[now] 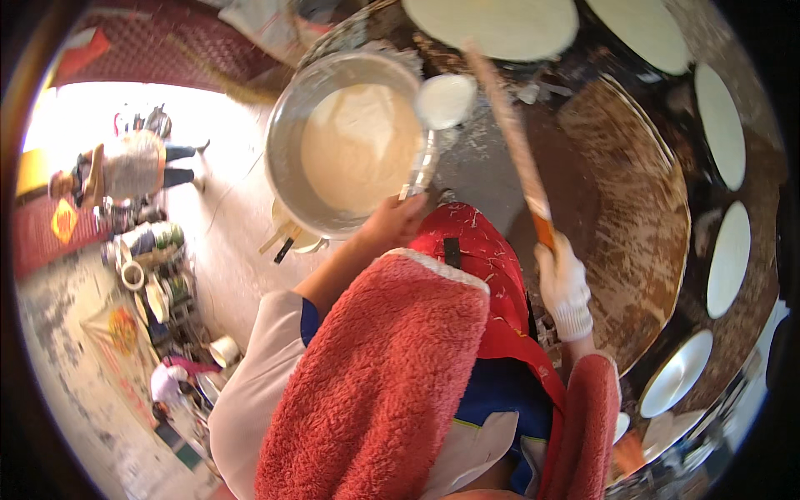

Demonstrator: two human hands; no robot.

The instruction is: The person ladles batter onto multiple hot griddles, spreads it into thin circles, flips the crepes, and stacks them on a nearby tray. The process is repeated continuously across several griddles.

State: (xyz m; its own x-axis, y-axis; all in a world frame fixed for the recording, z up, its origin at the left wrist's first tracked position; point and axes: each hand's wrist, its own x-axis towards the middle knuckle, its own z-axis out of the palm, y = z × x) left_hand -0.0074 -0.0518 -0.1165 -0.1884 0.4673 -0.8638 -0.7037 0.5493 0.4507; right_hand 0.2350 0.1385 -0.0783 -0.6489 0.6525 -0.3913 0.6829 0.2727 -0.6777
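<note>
My left hand [398,218] grips the handle of a ladle [446,100] filled with pale batter, beside a large metal pot [286,158] of beige batter [350,158]. In my gloved right hand [558,279] is a long wooden stick [512,129], angled up toward pale round discs [492,21] on a dark surface. More discs [721,125] line the curved right side. A brown, stained curved board [633,217] lies right of the stick. Below my hands are a red apron [467,237] and red fluffy cloth [367,367] on me.
A person [133,167] in an apron stands across the pale floor [225,217] at left. Another person [171,387] is at lower left among buckets and containers [146,283]. A metal round dish [675,375] sits at lower right. A small pot [307,243] is under the large one.
</note>
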